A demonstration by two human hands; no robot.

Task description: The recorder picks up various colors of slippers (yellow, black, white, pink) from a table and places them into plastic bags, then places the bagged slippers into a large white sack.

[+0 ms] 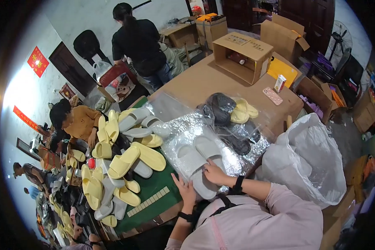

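Note:
A pair of light grey slide slippers (191, 160) lies on a stack of shiny clear plastic bags (171, 143) in front of me. My right hand (215, 172) has its fingers closed on the inner edge of one slipper. Close to the other side of that slipper is my left hand (185, 191), its fingers stretched apart and nothing in it. Left of the bags, yellow slippers (152, 157) and more grey ones lie piled on the green table surface (154, 183). Dark slippers (218, 109) and a yellow pair (243, 111) lie beyond the bags.
A big white sack (304, 160) stands at my right. An open cardboard box (241, 56), a phone (272, 96) and a small white carton (280, 83) are on the brown table. One person (139, 48) stands across the table; another, in brown (80, 123), works at the left.

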